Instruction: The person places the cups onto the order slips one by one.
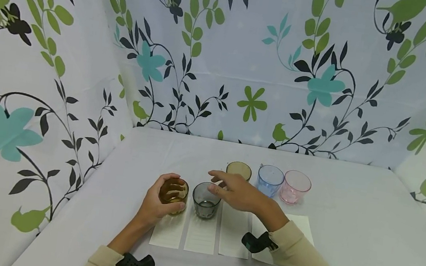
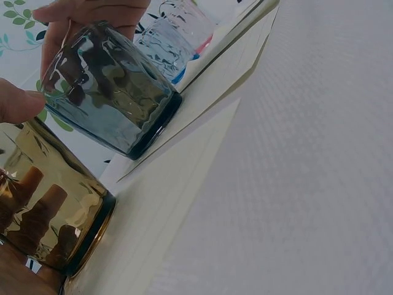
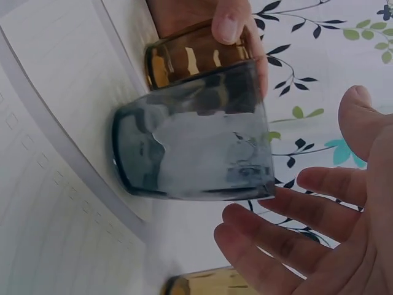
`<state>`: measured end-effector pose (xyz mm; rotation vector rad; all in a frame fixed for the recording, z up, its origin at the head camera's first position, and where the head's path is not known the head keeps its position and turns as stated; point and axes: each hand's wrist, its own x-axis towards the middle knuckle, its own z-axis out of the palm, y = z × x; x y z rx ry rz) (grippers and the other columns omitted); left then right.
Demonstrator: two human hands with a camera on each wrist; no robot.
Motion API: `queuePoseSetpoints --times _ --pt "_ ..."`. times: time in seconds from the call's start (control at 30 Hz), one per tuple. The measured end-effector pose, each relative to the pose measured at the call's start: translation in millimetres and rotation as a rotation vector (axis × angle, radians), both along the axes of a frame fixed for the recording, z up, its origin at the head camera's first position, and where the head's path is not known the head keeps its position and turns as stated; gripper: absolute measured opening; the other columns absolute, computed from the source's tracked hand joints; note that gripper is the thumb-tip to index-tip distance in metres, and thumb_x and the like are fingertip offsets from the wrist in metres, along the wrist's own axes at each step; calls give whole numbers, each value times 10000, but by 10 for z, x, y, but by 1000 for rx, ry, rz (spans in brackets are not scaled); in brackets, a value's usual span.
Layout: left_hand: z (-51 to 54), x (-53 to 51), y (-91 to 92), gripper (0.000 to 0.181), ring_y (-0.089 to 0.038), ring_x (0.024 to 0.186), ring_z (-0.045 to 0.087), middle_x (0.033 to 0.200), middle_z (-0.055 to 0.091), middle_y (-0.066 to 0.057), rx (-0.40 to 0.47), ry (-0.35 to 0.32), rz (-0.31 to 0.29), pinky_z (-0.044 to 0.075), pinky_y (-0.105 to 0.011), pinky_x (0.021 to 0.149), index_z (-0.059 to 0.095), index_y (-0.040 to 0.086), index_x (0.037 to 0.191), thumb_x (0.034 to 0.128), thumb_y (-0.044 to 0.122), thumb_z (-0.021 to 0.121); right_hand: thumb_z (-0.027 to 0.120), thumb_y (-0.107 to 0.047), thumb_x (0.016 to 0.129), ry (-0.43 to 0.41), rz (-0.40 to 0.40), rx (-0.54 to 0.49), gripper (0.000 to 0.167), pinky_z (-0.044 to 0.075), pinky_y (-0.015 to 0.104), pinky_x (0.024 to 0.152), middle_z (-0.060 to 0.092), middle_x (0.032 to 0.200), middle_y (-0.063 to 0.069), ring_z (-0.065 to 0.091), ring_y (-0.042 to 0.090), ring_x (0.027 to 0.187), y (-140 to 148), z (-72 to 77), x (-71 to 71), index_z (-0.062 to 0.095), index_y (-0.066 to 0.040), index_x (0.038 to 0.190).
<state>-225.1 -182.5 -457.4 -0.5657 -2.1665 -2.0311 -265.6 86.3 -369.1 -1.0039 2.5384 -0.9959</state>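
My left hand (image 1: 155, 204) curls round the amber glass (image 1: 173, 196), thumb on its near side, above the leftmost paper strip. Just to its right, the grey glass (image 1: 205, 204) stands upright on the second strip. My right hand (image 1: 239, 192) is at the grey glass's right rim with its fingers spread; in the right wrist view the fingers (image 3: 276, 227) lie loosely beside the grey glass (image 3: 196, 138), with no grip round it. Whether a fingertip touches the rim, I cannot tell. The left wrist view shows the amber glass (image 2: 55, 203) close beside the grey one (image 2: 113, 92).
Behind my right hand stand a yellow glass (image 1: 239, 169), a blue glass (image 1: 270, 180) and a pink glass (image 1: 295, 186). Several paper strips (image 1: 233, 239) lie side by side on the white table (image 1: 365, 234). A patterned cloth hangs behind and at the sides.
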Motion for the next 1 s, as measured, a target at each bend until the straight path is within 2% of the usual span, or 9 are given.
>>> queuePoseSetpoints --times 0.13,0.3,0.53,0.77,1.0 --pt "1 -7 -5 711 -429 1198 555 1318 570 -193 -6 -8 7 533 -365 959 460 98 1433 804 -10 774 510 -368 1069 26 -8 -24 541 531 477 992 591 1406 140 618 308 1239 35 87 -17 445 -78 1521" --pt "9 -8 -4 719 -408 1191 558 1321 567 -176 -18 -21 13 534 -386 943 465 131 1437 805 4 782 522 -374 1064 37 -10 -41 555 528 458 996 586 1409 131 616 285 1235 72 122 -38 440 -76 1524" --pt "-11 4 -3 721 -394 1193 558 1322 566 -175 -8 -28 8 532 -407 957 465 127 1435 801 -9 779 498 -367 1072 154 4 -80 540 507 474 1026 599 1407 124 609 290 1235 113 115 -69 467 -55 1512" --pt "-7 0 -6 726 -397 1192 556 1323 560 -179 -5 -29 5 538 -379 947 459 128 1441 802 -11 775 503 -414 1061 249 -75 -87 555 381 568 1126 525 1497 76 474 312 1387 208 109 -105 462 -114 1527" --pt "-15 1 -5 725 -436 1197 545 1319 558 -188 -3 -26 3 534 -435 961 451 103 1444 805 -12 772 538 -403 1046 336 -118 -75 601 343 576 1151 504 1505 108 407 312 1432 249 30 -144 425 -86 1543"
